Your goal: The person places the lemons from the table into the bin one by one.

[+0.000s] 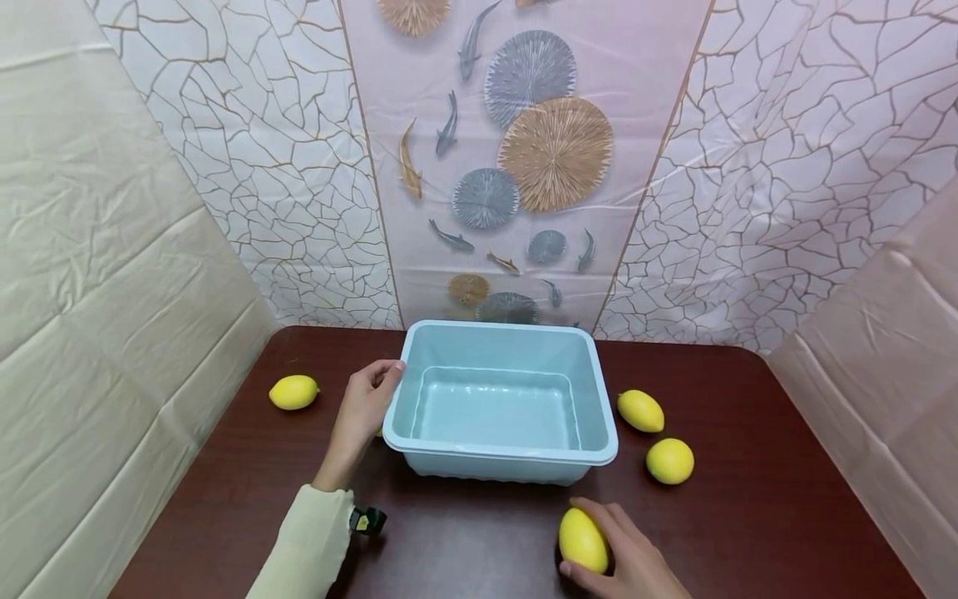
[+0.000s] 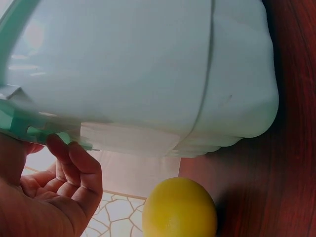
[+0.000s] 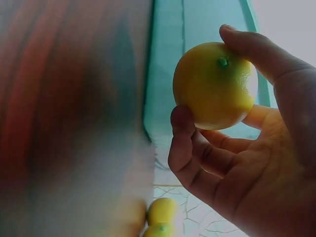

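Note:
A light blue plastic basin [image 1: 500, 454] sits on the table, its inside bare. At the basin's left rim, my left hand [image 1: 370, 398] pinches the edge between thumb and fingers; the left wrist view shows the curled fingertips [image 2: 79, 153] against the rim. My right hand [image 1: 632, 556] grips a yellow lemon [image 1: 583, 541] in front of the basin's right corner. In the right wrist view, thumb and fingers wrap round that lemon [image 3: 212, 86], with its green stem end showing. Another lemon [image 2: 179, 210] is near my left hand, mostly hidden in the head view.
Two lemons, one nearer the basin [image 1: 640, 411] and one nearer me [image 1: 669, 461], lie to the right of the basin. A further lemon [image 1: 294, 392] rests at the far left of the dark red table [image 1: 741, 516]. Patterned cloth walls [image 1: 299, 208] stand behind and beside the table.

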The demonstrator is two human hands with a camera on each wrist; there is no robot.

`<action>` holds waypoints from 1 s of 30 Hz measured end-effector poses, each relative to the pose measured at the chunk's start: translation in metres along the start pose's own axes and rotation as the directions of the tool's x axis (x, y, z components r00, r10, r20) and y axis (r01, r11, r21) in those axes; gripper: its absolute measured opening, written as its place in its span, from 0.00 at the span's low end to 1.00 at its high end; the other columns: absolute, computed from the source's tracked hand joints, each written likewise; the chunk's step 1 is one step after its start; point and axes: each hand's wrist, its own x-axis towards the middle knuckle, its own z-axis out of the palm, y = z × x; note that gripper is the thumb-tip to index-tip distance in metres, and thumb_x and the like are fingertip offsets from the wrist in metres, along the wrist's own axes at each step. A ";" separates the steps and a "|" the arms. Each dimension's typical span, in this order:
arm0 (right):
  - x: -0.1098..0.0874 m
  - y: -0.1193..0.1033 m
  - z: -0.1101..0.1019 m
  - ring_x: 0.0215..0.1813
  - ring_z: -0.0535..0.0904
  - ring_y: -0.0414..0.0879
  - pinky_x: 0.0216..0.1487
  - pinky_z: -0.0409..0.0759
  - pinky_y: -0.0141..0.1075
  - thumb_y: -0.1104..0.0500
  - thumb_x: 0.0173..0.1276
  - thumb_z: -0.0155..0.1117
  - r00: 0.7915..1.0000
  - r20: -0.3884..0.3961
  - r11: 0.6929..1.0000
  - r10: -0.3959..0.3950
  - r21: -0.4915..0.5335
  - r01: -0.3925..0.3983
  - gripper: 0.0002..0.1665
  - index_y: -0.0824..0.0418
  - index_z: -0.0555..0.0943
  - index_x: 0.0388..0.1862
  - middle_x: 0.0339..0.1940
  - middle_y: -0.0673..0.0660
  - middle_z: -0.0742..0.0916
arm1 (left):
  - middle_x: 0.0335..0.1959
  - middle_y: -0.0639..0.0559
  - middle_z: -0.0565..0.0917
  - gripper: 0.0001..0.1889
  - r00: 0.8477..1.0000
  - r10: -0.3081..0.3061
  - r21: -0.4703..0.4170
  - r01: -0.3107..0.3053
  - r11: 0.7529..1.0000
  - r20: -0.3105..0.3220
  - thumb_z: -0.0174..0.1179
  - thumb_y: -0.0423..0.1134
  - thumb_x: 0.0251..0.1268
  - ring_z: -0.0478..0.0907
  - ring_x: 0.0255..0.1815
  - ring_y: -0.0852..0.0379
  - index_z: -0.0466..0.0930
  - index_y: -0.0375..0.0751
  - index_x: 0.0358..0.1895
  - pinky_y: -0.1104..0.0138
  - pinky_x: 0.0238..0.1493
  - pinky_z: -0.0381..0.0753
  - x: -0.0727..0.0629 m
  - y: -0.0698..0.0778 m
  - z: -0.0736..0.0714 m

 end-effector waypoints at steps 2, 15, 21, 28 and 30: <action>-0.002 -0.003 -0.002 0.47 0.76 0.39 0.44 0.78 0.36 0.37 0.59 0.82 1.000 -0.007 1.000 0.000 0.002 0.000 0.46 0.47 0.76 0.73 0.56 0.47 0.80 | 0.49 0.40 0.88 0.24 1.000 -0.003 0.000 0.003 1.000 0.000 0.55 0.55 0.82 0.85 0.40 0.49 0.83 0.39 0.63 0.65 0.39 0.86 0.000 0.000 0.000; -0.011 -0.018 -0.014 0.48 0.76 0.34 0.45 0.80 0.35 0.37 0.58 0.82 0.984 -0.127 0.992 -0.125 -0.037 0.121 0.43 0.44 0.77 0.71 0.55 0.43 0.80 | 0.48 0.40 0.88 0.24 1.000 0.003 -0.011 -0.003 1.000 0.005 0.55 0.54 0.83 0.85 0.40 0.49 0.83 0.39 0.63 0.66 0.38 0.85 0.001 0.001 0.001; -0.011 -0.024 -0.020 0.48 0.76 0.34 0.47 0.81 0.35 0.38 0.58 0.83 0.978 -0.154 0.989 -0.144 -0.054 0.137 0.43 0.45 0.78 0.71 0.55 0.42 0.80 | 0.50 0.40 0.88 0.24 1.000 -0.004 -0.008 0.005 1.000 0.004 0.55 0.55 0.82 0.85 0.41 0.50 0.83 0.39 0.64 0.66 0.40 0.85 0.000 0.000 0.001; -0.013 -0.030 -0.024 0.46 0.75 0.31 0.43 0.79 0.33 0.45 0.55 0.86 0.927 -0.259 0.963 -0.270 -0.092 0.254 0.43 0.44 0.79 0.69 0.54 0.38 0.77 | 0.50 0.39 0.88 0.24 1.000 0.013 -0.024 -0.013 1.000 0.001 0.55 0.53 0.83 0.85 0.41 0.49 0.83 0.37 0.63 0.66 0.39 0.85 -0.001 0.000 0.000; -0.014 -0.031 -0.024 0.46 0.75 0.31 0.41 0.79 0.32 0.46 0.55 0.87 0.906 -0.288 0.951 -0.309 -0.105 0.291 0.43 0.42 0.78 0.69 0.54 0.38 0.77 | 0.49 0.38 0.88 0.23 1.000 0.015 -0.027 -0.015 1.000 -0.002 0.55 0.53 0.83 0.85 0.41 0.49 0.83 0.37 0.63 0.67 0.38 0.84 -0.001 0.000 0.000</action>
